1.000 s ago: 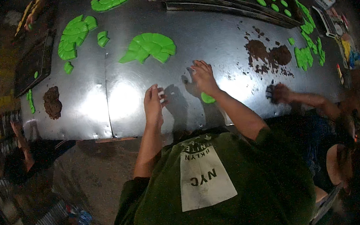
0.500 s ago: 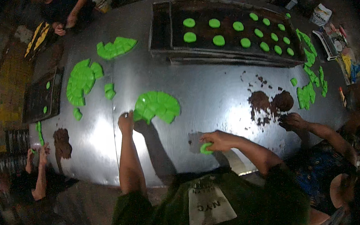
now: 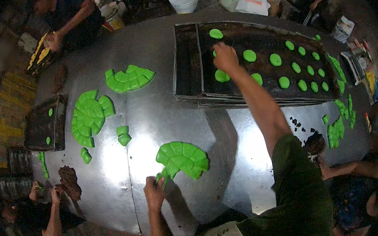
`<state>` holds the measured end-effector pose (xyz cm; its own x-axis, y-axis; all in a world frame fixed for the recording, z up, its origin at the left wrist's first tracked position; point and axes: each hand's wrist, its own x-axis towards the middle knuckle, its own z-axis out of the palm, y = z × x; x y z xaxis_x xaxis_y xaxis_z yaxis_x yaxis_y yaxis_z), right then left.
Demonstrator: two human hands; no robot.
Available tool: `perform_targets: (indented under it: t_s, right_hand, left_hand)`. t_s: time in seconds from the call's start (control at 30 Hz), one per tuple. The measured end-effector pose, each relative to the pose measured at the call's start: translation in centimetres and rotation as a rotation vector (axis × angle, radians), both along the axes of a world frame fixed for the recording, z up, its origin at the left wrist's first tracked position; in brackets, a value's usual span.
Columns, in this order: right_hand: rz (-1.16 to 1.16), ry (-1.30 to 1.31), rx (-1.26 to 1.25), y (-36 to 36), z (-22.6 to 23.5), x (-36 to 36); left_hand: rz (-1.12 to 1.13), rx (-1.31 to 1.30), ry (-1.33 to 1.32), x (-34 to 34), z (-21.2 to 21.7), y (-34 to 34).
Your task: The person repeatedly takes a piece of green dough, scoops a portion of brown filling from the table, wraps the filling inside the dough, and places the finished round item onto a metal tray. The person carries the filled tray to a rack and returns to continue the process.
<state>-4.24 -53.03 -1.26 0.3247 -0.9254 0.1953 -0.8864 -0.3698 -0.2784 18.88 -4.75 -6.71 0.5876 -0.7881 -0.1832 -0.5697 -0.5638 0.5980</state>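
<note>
In the head view, a worker in a dark green T-shirt (image 3: 301,171) stretches the right hand (image 3: 225,58) across the metal table (image 3: 102,208) and over a dark tray (image 3: 264,46), just short of a green disc (image 3: 216,34) near the tray's far left corner. The disc is the fresh arrival: half a second ago that spot shows only dark metal, and the same hand is down at the near side of the table with green under its fingers. The tray, by this reckoning, is one disc fuller, another joining the loose rows. A sliver of green (image 3: 214,53) peeks out beside the curled fingers; from here it is hard to tell how far they part, or whether they grip it or merely pass over it.

Nearer the worker, the left hand (image 3: 154,192) has thumb and fingers closed on a narrow green piece (image 3: 161,179) at the left side of a fan-shaped slab (image 3: 181,157) of scored green dough. The work there appears to have moved on to another portion, though whether it is fully free of the slab is unclear. At right, a co-worker's hand (image 3: 324,169) reaches toward a brown mound (image 3: 314,143).
</note>
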Motion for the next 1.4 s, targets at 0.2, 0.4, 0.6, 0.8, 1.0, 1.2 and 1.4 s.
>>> perform_targets:
  t_s: [0.2, 0.4, 0.6, 0.8, 1.0, 1.2, 1.4]
  right_hand:
    - [0.299, -0.712, 0.582, 30.7, 2.3, -5.0]
    - [0.730, -0.861, 0.599, 48.4, 9.3, -5.1]
    - [0.462, -1.369, 0.362, 51.9, 13.7, -6.9]
    - [0.422, -1.026, -0.278, 56.4, 15.0, -6.1]
    - [0.343, -1.236, -0.133, 57.4, 14.6, -6.0]
    - [0.315, -1.034, -0.188, 57.1, 13.8, -8.8]
    - [0.314, -1.070, -0.296, 51.9, 13.0, -11.8]
  left_hand:
    - [-0.262, 0.405, 0.409, -0.5, 8.8, 8.2]
    - [-0.603, 0.031, 0.629, -7.0, 16.3, 7.9]
    - [-0.062, -0.992, 0.647, -15.4, 18.5, 6.8]
    - [-0.154, -1.081, 0.663, -18.3, 19.4, 9.9]
    - [0.042, -1.178, 0.685, -21.0, 19.0, 10.0]
    - [-0.028, -1.094, 0.796, -21.5, 19.5, 9.0]
    - [0.036, -1.157, 0.655, -26.7, 19.1, 4.7]
